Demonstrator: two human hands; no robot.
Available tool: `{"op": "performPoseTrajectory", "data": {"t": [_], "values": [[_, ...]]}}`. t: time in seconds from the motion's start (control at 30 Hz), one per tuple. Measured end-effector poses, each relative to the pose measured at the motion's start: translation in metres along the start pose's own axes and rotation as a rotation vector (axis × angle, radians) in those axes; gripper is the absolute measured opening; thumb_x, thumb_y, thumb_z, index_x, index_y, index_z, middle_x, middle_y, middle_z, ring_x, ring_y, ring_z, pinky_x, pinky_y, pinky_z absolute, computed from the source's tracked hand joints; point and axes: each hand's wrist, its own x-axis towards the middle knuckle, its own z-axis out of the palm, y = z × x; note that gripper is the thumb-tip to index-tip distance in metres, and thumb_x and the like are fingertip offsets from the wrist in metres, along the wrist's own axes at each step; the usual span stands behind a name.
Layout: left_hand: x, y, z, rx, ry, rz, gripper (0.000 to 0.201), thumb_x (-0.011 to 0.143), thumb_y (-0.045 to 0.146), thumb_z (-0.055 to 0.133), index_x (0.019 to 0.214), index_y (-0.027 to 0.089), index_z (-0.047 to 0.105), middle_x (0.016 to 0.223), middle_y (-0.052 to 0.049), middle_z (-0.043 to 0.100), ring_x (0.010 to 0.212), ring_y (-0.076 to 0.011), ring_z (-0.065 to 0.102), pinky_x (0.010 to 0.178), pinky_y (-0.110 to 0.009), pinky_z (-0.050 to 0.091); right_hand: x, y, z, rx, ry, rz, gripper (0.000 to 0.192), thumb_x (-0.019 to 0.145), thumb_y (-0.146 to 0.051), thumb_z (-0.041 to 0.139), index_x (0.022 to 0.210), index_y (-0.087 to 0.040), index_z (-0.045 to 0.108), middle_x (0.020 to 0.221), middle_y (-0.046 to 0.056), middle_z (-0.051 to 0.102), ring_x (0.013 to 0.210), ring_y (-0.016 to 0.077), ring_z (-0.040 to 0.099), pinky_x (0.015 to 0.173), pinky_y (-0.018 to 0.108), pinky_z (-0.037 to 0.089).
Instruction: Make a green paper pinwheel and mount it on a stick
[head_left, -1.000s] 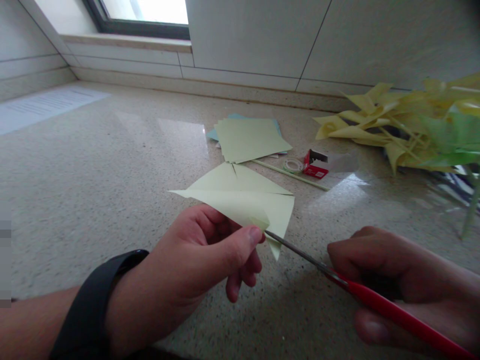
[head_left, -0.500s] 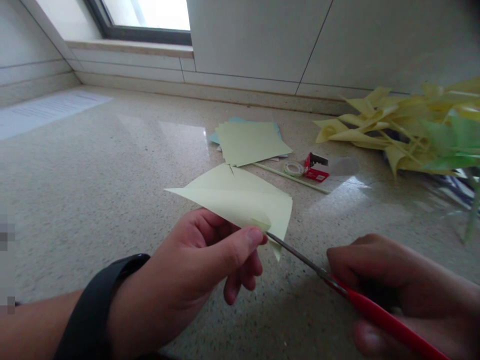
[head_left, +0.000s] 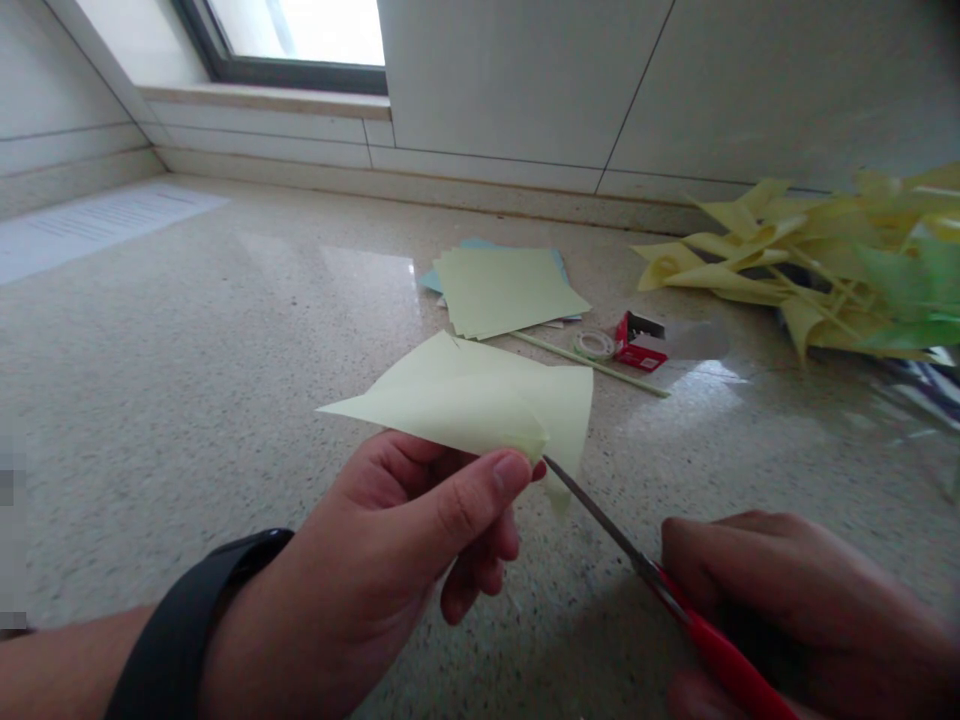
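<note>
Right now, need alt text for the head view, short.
A left hand pinches a folded pale green paper sheet while the right hand holds red-handled scissors, blade tips at the paper's edge. Behind, on the speckled stone counter, lie a stack of green paper, a tape roll, a small red box and yellow paper pinwheels.

Folded paper sheet [head_left: 480, 405]: pale yellow-green, plain, unpatterned. Scissors [head_left: 675, 610]: bright red handles, dull grey metal blades. Wristband [head_left: 187, 630] on the left arm: matt black. Countertop [head_left: 187, 370]: beige stone, finely speckled with dark and light flecks, glossy with white reflections. Paper stack [head_left: 506, 290] toward the far edge: the same pale yellow-green on top, light blue sheets showing beneath. Tape roll [head_left: 595, 345]: translucent white. Small box [head_left: 639, 343]: red with a dark opening. Thin stick [head_left: 592, 365]: pale green. Paper pinwheels [head_left: 810, 270] at the right edge: yellow, with some green. Printed sheet [head_left: 97, 220] at the left edge: white with grey text lines. Wall tiles [head_left: 525, 80]: off-white with dark grout lines.
</note>
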Motion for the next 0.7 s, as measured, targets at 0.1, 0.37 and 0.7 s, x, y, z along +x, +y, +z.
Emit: {"op": "performPoseTrajectory", "data": {"t": [0.1,0.37,0.7], "values": [[0.000,-0.001,-0.001,0.009,0.006,-0.001,0.023,0.081,0.035,0.081,0.073,0.016,0.071,0.057,0.003,0.060,0.046,-0.0049,0.051,0.042,-0.011,0.038,-0.005,0.007,0.007,-0.033,0.050,-0.033,0.033,0.074,-0.047,0.083,0.074,-0.023,0.061,0.061,-0.004,0.058,0.049,0.0089,0.048,0.041,0.020,0.032],[0.001,-0.001,0.001,-0.023,0.015,-0.001,0.025,0.079,0.035,0.083,0.068,0.016,0.069,0.056,0.004,0.060,0.047,-0.0049,0.052,0.042,-0.011,0.039,-0.007,0.007,0.016,-0.062,0.126,-0.032,0.034,0.074,-0.049,0.082,0.073,-0.023,0.061,0.060,-0.004,0.057,0.048,0.0094,0.048,0.040,0.021,0.032],[0.002,-0.002,-0.001,-0.004,0.025,0.008,0.027,0.079,0.037,0.082,0.068,0.017,0.069,0.055,0.004,0.060,0.046,-0.0049,0.051,0.041,-0.011,0.038,0.000,-0.004,0.013,-0.047,0.091,-0.050,0.032,0.077,-0.048,0.080,0.071,-0.023,0.059,0.055,-0.004,0.055,0.046,0.0097,0.049,0.039,0.020,0.032]]}}
